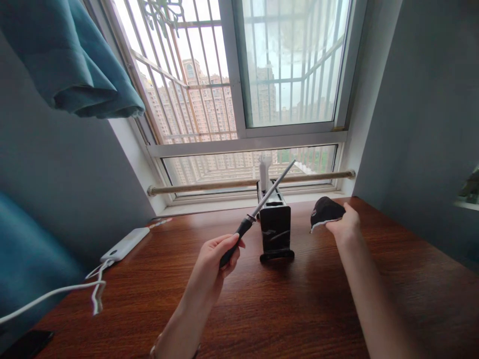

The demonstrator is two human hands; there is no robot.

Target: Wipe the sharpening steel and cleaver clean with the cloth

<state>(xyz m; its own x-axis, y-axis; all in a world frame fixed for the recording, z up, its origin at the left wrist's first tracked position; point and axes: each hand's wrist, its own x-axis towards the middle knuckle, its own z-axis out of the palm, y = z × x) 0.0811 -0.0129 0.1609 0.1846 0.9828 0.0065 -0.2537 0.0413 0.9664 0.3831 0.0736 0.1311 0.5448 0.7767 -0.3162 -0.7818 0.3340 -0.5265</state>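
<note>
My left hand (220, 254) is wrapped round the black handle of a honing steel (267, 195), whose grey rod points up and to the right. Behind the rod stands a black knife block (276, 229) on the table, with slots in its top. Something white and upright (264, 174) rises at the block's far end; I cannot tell what it is. To the right, my right hand (345, 222) grips a folded black cloth (326, 212) with a pale lower edge and a small mark, held apart from the block.
The brown wooden table (149, 294) reaches to the window sill. At its left lie a white power strip (125, 244) and a white cable (52, 299). A dark flat object (28, 344) sits at the lower left corner. A rail (209, 187) crosses below the window, and a blue curtain (75, 65) hangs upper left.
</note>
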